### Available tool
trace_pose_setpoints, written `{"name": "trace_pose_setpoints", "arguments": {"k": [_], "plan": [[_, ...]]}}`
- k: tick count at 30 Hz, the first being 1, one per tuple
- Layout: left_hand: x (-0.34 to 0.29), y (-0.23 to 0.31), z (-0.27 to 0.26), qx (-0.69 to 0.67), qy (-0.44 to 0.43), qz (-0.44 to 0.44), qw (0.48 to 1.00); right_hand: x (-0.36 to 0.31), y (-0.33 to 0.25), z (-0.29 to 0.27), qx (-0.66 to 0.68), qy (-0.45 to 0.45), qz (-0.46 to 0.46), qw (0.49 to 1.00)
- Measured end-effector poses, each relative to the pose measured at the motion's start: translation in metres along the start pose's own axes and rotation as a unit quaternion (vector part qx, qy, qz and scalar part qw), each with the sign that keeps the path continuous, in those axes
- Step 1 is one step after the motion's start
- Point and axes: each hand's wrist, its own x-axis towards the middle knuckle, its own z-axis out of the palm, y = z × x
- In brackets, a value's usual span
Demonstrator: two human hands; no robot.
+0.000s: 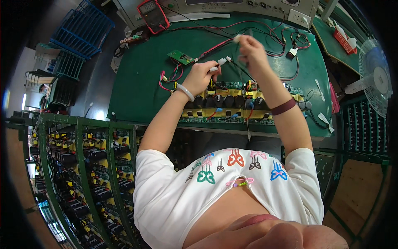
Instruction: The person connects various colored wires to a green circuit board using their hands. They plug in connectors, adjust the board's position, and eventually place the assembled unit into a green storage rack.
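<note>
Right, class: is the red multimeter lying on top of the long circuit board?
No: the red multimeter is near the green table's far left corner, apart from the long circuit board.

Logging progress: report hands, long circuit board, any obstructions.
Left hand holding white connectors. Right hand at white plug, blurred. Long circuit board on table. Cables beyond, possible snags.

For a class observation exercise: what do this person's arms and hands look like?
The left hand and right hand are gloveless. The left arm wears a whitish bangle, the right arm a maroon band. The sleeves are white and short.
</note>
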Motion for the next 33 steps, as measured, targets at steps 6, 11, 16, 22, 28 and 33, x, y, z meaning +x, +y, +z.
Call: {"name": "trace_pose_setpoints", "arguments": {"k": [6,11,16,22,28,33], "plan": [[0.001,-0.017,0.004,0.087,0.134,0.032,0.987,-0.008,-0.026,-0.014,-0.011,-0.083,0.065,0.994],[-0.003,-0.015,0.002,0.095,0.099,-0.015,0.99,-0.029,-0.019,-0.003,0.013,-0.089,0.124,0.988],[-0.011,-0.015,-0.008,0.035,0.142,-0.053,0.988,-0.045,-0.012,0.008,0.053,-0.112,0.171,0.977],[-0.016,-0.009,-0.026,0.355,0.189,0.071,0.913,-0.046,-0.01,0.01,0.074,-0.124,0.169,0.975],[-0.022,-0.002,-0.023,0.157,0.11,0.064,0.979,-0.046,-0.001,0.018,0.089,-0.136,0.16,0.974],[-0.03,-0.004,-0.015,0.028,0.073,0.02,0.997,-0.05,0.002,0.026,0.111,-0.148,0.164,0.969]]}}
